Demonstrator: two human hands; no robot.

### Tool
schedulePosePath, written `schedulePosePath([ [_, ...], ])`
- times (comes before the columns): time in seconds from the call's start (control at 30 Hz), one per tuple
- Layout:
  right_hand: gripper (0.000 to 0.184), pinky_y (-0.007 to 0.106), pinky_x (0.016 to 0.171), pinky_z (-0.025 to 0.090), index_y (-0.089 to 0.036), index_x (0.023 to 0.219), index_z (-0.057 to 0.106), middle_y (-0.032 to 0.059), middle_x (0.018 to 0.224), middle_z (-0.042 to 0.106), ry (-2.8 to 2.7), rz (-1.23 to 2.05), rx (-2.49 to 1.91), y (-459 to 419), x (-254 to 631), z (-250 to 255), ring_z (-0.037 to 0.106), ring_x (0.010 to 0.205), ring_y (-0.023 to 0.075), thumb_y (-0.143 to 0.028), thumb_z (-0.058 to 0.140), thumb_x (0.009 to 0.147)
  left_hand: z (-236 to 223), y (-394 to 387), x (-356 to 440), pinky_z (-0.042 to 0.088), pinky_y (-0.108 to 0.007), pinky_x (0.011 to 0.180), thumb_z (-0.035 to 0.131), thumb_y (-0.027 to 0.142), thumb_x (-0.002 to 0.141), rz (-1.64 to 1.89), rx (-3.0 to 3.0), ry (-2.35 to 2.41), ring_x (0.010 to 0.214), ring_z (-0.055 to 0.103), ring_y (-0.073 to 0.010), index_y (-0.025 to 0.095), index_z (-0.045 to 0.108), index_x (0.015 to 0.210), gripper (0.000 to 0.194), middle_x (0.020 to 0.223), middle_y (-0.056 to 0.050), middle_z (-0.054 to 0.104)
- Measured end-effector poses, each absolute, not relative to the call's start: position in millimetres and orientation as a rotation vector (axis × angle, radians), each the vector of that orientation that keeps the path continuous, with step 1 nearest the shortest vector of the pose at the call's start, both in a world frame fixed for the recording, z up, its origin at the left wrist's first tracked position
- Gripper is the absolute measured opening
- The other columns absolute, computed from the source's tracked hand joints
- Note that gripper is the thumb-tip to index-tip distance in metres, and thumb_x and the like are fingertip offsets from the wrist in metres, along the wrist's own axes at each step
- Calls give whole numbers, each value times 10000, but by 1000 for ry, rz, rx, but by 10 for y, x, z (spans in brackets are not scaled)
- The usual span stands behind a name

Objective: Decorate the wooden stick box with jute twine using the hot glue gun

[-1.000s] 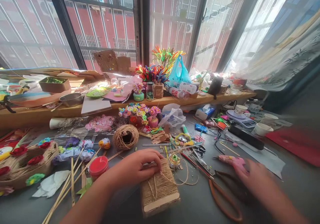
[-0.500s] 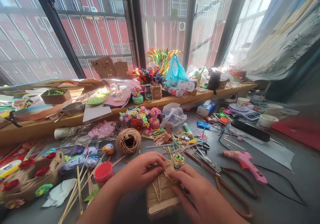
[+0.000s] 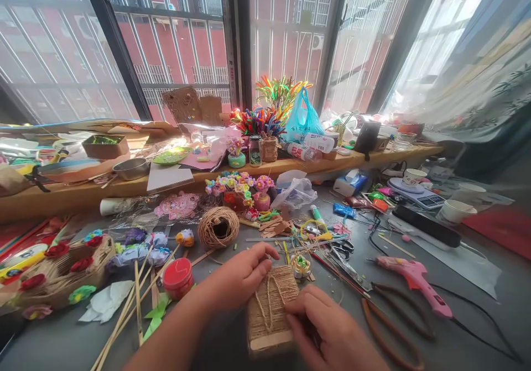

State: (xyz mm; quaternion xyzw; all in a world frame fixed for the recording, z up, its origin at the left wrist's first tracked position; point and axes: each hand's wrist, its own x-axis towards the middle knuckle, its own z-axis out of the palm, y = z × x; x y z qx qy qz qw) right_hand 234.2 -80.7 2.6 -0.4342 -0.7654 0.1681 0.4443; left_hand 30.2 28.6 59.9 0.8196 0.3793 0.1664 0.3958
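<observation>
A small box wrapped in jute twine (image 3: 265, 318) stands before me, a flat wooden strip along its near edge. On its top face a loose twine strand (image 3: 270, 310) runs in a zigzag. My left hand (image 3: 248, 271) is at the box's far left edge, fingers loosely bent and apart. My right hand (image 3: 321, 321) is at the right side, thumb and forefinger pinched on the strand's end; its other fingers are partly hidden. Just beyond the box sits a small green-and-white flower (image 3: 301, 266). A ball of twine (image 3: 218, 227) lies farther left.
To the right are large scissors (image 3: 390, 304) and a pink glue gun (image 3: 409, 274) with its cord. On the left stand a red-lidded jar (image 3: 177, 278), wooden sticks (image 3: 139, 299) and a flower-trimmed basket (image 3: 95, 274). A cluttered wooden ledge (image 3: 199, 180) runs along the window.
My left hand has lifted slightly from the strand, its fingers loosening. My right hand has drawn the strand down and right, so the zigzag shows more fully. The view has shifted.
</observation>
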Motion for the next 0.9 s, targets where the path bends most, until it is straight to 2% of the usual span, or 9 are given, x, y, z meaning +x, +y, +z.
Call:
schedulePosePath([
  [0.17, 230, 231, 575, 420, -235, 994, 606, -13, 812, 534, -1884, 391, -1067, -823, 2345, -34, 544, 644, 145, -62, 456, 975, 638, 272, 340, 465, -313, 856, 491, 397, 1053, 396, 2030, 964, 956, 645, -226, 211, 737, 1061, 309, 1060, -35, 760],
  [0.37, 255, 222, 574, 451, -238, 1021, 606, -7, 821, 549, -1859, 336, -1040, -821, 2307, -69, 565, 647, 146, -49, 443, 971, 608, 253, 354, 499, -305, 858, 605, 393, 963, 331, 1928, 970, 1003, 700, -240, 214, 762, 1147, 301, 1098, -26, 801],
  [0.5, 281, 216, 618, 513, -242, 1084, 609, 19, 870, 621, -1858, 307, -1024, -849, 2296, -28, 627, 701, 154, -37, 448, 980, 574, 264, 387, 488, -293, 778, 587, 381, 928, 306, 1886, 1024, 905, 679, -223, 177, 754, 1016, 278, 982, -23, 780],
  [0.67, 294, 201, 678, 568, -246, 1088, 601, 32, 899, 669, -1927, 297, -1055, -912, 2330, 38, 678, 752, 157, -3, 477, 978, 637, 245, 431, 411, -275, 687, 578, 418, 919, 302, 1896, 1104, 812, 586, -195, 181, 713, 875, 277, 850, 1, 699],
  [0.83, 462, 231, 725, 609, -194, 1378, 579, 67, 938, 680, -1950, 240, -1073, -916, 2321, 61, 691, 777, 181, 10, 462, 981, 683, 220, 440, 387, -279, 677, 580, 442, 923, 293, 1910, 1111, 781, 540, -184, 189, 700, 862, 287, 836, 14, 667],
  [0.9, 478, 234, 716, 613, -176, 1389, 588, 68, 919, 670, -1976, 221, -1063, -900, 2313, 87, 679, 761, 183, 25, 456, 975, 680, 219, 439, 388, -283, 693, 576, 441, 925, 297, 1910, 1108, 794, 539, -186, 188, 694, 855, 288, 846, 12, 668],
])
